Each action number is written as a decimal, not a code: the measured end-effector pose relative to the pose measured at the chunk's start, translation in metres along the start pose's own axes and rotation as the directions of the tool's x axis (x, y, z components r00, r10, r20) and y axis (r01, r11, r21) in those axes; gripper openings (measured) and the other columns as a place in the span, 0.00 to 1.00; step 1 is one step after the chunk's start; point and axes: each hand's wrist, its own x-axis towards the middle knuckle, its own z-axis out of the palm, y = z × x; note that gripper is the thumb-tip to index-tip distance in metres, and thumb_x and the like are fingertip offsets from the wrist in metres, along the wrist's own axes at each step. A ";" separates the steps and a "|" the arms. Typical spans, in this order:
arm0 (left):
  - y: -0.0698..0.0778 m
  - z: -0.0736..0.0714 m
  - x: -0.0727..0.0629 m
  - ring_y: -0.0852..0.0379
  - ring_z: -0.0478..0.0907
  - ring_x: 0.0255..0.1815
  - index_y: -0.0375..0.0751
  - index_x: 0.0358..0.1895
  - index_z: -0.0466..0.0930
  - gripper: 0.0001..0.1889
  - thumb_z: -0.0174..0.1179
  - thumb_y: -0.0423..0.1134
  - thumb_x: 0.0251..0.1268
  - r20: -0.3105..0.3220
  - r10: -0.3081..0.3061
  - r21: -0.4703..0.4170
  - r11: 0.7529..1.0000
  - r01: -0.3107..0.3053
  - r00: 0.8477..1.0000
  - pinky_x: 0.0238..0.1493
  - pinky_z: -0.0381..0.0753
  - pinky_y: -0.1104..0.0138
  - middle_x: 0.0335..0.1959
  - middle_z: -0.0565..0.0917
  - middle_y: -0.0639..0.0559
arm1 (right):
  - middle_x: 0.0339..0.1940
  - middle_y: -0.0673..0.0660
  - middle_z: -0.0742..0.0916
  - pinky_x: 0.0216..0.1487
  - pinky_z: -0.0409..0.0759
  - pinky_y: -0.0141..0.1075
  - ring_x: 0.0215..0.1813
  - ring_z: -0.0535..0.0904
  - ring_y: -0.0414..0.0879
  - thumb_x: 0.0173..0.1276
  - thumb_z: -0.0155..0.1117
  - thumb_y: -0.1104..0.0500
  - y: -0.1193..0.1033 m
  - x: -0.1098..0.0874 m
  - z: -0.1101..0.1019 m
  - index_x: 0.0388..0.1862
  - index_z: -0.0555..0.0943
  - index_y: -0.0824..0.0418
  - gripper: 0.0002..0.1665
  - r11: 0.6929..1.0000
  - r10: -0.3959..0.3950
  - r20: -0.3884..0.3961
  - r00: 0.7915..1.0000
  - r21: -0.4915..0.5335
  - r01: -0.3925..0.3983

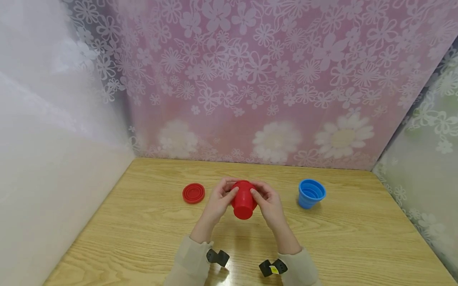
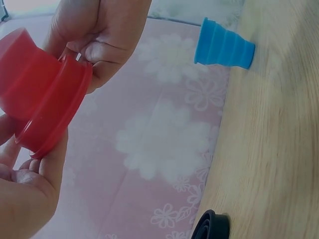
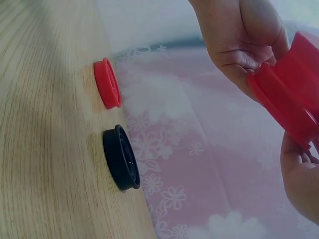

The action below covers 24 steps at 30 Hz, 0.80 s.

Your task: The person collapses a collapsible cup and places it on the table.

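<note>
A red collapsible cup is held up over the table, partly unfolded, with its narrow base tilted toward me. The left hand grips its left side, thumb on the stepped wall and fingers around the wide rim. On the opposite side the right hand holds it the same way. Both wrist views show the cup between the hands, its wide lower ring pinched at the edge. A folded flat red cup lies to the left, and a blue collapsible cup stands unfolded, mouth up, to the right.
A folded black cup lies near the flat red one in the right wrist view; the hands hide it in the head view. The wooden table meets a flowered pink curtain behind and a white panel on the left.
</note>
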 end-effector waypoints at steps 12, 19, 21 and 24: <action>0.012 0.004 -0.006 0.59 0.74 0.32 0.26 0.51 0.70 0.15 0.51 0.29 0.62 -0.021 -0.019 0.005 1.000 0.019 1.000 0.29 0.76 0.70 0.37 0.77 0.47 | 0.39 0.55 0.80 0.36 0.78 0.34 0.36 0.76 0.46 0.61 0.57 0.66 -0.002 -0.003 0.000 0.49 0.74 0.71 0.17 0.997 0.061 0.028 0.998 0.037 -0.062; 0.023 0.008 -0.009 0.59 0.75 0.33 0.24 0.47 0.74 0.13 0.54 0.27 0.59 -0.065 -0.007 0.054 0.998 0.011 0.998 0.33 0.77 0.69 0.38 0.78 0.42 | 0.37 0.56 0.81 0.34 0.78 0.32 0.34 0.77 0.45 0.60 0.58 0.66 -0.002 -0.003 0.001 0.47 0.75 0.74 0.17 0.996 0.075 0.018 0.997 0.048 -0.076; 0.023 0.007 -0.009 0.59 0.76 0.33 0.24 0.46 0.75 0.13 0.54 0.27 0.59 -0.069 -0.004 0.076 0.997 0.009 0.998 0.33 0.78 0.68 0.39 0.78 0.40 | 0.38 0.58 0.82 0.33 0.78 0.33 0.34 0.77 0.45 0.60 0.59 0.66 -0.001 -0.002 0.001 0.47 0.76 0.73 0.17 0.996 0.079 -0.001 0.997 0.028 -0.079; 0.022 0.007 -0.008 0.58 0.76 0.33 0.26 0.46 0.76 0.13 0.55 0.29 0.58 -0.072 0.011 0.128 0.992 -0.002 0.997 0.34 0.78 0.67 0.39 0.79 0.38 | 0.39 0.62 0.82 0.34 0.79 0.33 0.34 0.78 0.44 0.59 0.60 0.66 0.000 -0.002 0.003 0.46 0.78 0.72 0.16 0.997 0.070 -0.035 0.997 -0.015 -0.070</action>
